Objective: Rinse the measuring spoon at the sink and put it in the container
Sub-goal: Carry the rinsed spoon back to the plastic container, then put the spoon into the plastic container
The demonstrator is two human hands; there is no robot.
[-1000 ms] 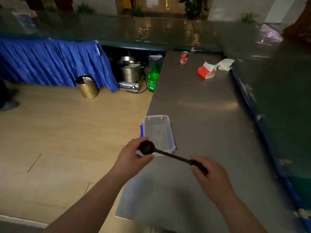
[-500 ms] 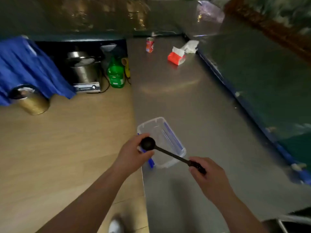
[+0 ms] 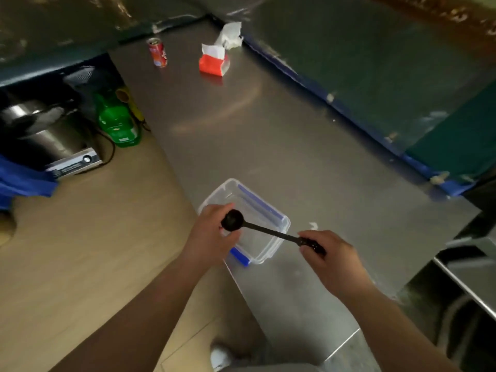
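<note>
Since a moment ago our view has swung right and down, so the can (image 3: 157, 52) and the red carton (image 3: 214, 63) now sit high at the counter's far end, and a steel edge that may be the sink (image 3: 467, 287) shows at the lower right; our hands and the spoon have kept the same hold on each other. We carry the spoon (image 3: 264, 230) level above the container (image 3: 281, 224), which stands at the counter's (image 3: 268, 130) near left edge, one corner just at the lip. Our left hand (image 3: 212, 234) cups the dark bowl, thumb and fingers pinched round its rim, probably to steady it or feel for residue. Our right hand (image 3: 330, 256) is closed round the handle's end, thumb on top, and bears the weight. The spoon is above the open box, not in it, and we cannot tell whether it is wet. Holding it two-handed over the container looks like a check before we turn to the basin on the right, so we judge the rinse not yet done. The container has no lid on, ready to receive the spoon. A green bottle (image 3: 116, 122) and a steel pot (image 3: 40, 130) stand on the floor to the left, well apart from the work.
</note>
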